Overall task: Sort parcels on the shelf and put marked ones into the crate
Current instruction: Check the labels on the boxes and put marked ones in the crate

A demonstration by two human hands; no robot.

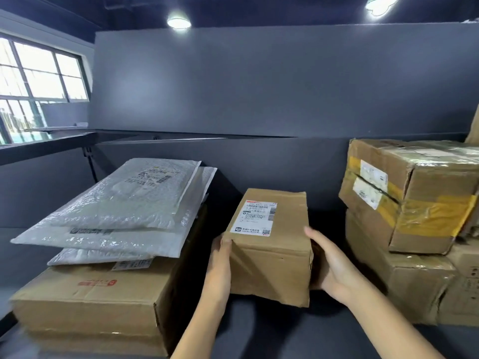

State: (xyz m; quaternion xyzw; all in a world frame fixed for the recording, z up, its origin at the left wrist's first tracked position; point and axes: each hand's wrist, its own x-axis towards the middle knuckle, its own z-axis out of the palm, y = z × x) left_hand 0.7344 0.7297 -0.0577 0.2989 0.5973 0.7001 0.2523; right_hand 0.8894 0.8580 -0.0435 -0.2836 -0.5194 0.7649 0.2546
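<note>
**Both hands on the small carton**

I hold a small cardboard box [269, 255] between my two hands, in the middle of the dark shelf [272, 332]. My left hand [219, 265] clasps its left side, thumb hooked over the top edge. My right hand [334, 268] wraps the right side, thumb up on the top edge. A white shipping label [258, 216] faces up on the box. I cannot tell whether the box rests on the shelf or is just lifted. To its left, bubble mailers [124, 203] lie stacked on a large carton [90, 299]. To the right stands a taped box [414, 198] on another carton [404, 278].
</note>
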